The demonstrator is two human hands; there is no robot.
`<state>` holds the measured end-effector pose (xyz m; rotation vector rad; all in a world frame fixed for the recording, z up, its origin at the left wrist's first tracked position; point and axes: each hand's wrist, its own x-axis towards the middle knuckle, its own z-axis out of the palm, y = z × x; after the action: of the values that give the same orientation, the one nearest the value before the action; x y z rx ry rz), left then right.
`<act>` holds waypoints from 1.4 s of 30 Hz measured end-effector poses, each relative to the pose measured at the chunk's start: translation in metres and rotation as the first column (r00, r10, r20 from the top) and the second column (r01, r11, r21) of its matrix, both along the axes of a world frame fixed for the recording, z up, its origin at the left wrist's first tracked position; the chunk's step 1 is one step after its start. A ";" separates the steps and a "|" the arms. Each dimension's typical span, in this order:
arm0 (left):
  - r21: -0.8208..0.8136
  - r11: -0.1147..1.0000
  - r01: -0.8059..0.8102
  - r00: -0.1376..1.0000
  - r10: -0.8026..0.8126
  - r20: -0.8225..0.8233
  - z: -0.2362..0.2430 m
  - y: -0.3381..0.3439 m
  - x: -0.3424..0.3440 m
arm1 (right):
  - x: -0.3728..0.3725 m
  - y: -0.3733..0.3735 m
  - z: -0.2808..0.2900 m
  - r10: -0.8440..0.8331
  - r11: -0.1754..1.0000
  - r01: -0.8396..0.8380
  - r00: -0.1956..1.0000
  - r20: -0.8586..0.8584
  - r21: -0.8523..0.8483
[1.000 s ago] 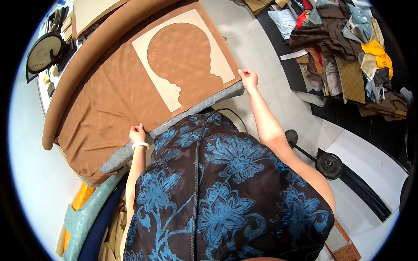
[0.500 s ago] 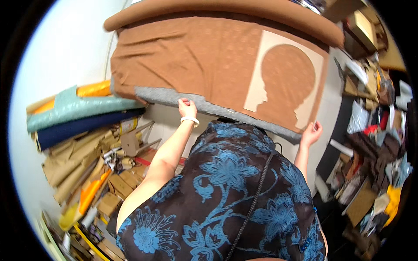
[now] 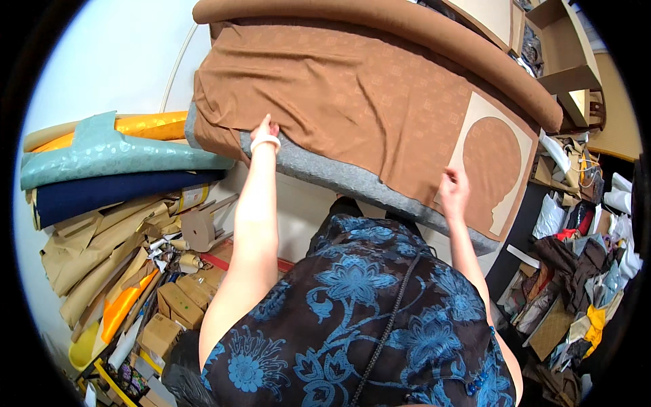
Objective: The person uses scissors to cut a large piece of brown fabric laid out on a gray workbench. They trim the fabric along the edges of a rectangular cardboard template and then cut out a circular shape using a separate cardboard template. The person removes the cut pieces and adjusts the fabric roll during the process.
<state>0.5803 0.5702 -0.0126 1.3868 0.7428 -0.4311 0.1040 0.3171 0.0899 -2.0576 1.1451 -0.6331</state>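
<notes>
Brown patterned fabric (image 3: pixel 325 102) lies wrinkled over a grey felt-like layer (image 3: pixel 319 173), which shows along the near edge. My left hand (image 3: pixel 265 129), with a white bangle at the wrist, is closed at the near edge of the fabric and appears to pinch it; folds run out from there. On the right lies a pale card template (image 3: pixel 466 132) with a head-profile cutout, brown fabric showing through it. My right hand (image 3: pixel 455 191) is over the template's lower left edge, fingers curled; whether anything is in them is hidden.
A thick brown fabric roll (image 3: pixel 380 34) lies along the far edge. To the left are teal (image 3: pixel 122 166) and navy rolls (image 3: pixel 129 193), brown paper (image 3: pixel 102 251) and cardboard boxes (image 3: pixel 180 305). Scraps and bags (image 3: pixel 576 251) are heaped on the right, below an open carton (image 3: pixel 563 51).
My right hand has moved from the template's near right corner to its left side. My left hand has shifted left and farther onto the fabric edge. The view has turned somewhat.
</notes>
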 end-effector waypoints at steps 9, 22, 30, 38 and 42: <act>-0.357 0.721 0.594 0.804 -0.528 0.274 0.122 -0.087 0.067 | 0.225 0.132 -0.018 0.818 0.575 -0.817 0.575 -0.016 0.042; -0.715 0.387 0.582 0.733 -0.631 0.255 0.163 -0.113 0.063 | 0.304 0.078 -0.053 0.284 0.946 -0.324 0.814 -0.507 0.010; -0.667 0.593 0.452 0.857 -0.495 0.141 0.125 -0.025 0.061 | 0.277 0.142 -0.049 0.288 0.947 -0.315 0.739 -0.610 0.066; -0.291 0.890 0.352 0.919 -0.387 -0.071 0.047 0.111 0.049 | 0.104 0.150 -0.008 0.682 0.721 -0.522 0.649 -0.337 0.456; 0.076 0.945 0.318 0.942 -0.306 -0.140 -0.004 0.147 0.047 | 0.017 0.134 0.015 0.694 0.699 -0.506 0.650 -0.309 0.506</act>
<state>0.6270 0.7172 -0.0162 1.5882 0.6530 -0.7464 0.1209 0.4516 0.1054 -2.1118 0.6369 0.4471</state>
